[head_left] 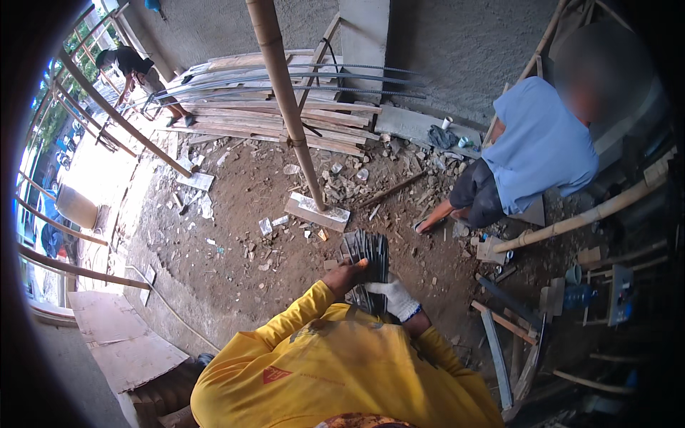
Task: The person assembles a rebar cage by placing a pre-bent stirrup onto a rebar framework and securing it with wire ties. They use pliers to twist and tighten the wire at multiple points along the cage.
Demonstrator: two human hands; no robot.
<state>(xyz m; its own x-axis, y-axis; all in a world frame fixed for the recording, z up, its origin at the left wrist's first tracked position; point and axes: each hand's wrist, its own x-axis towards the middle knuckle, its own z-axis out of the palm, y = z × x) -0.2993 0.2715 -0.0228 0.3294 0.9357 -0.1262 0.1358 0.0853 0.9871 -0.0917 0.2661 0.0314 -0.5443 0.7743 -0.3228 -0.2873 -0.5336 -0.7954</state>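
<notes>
We hold a bundle of thin dark strips (372,246) just beyond our yellow shirt (321,371), above the dirt floor (235,185). Our bare left hand (345,277) closes its fingers on the bundle's left side, thumb across the strips. Our right hand (397,297), in a white glove, grips them lower down, its fingers pressed over them. Ahead, a bamboo post (285,93) rises from a board (300,209); a person in light blue (539,143) crouches to our right.
</notes>
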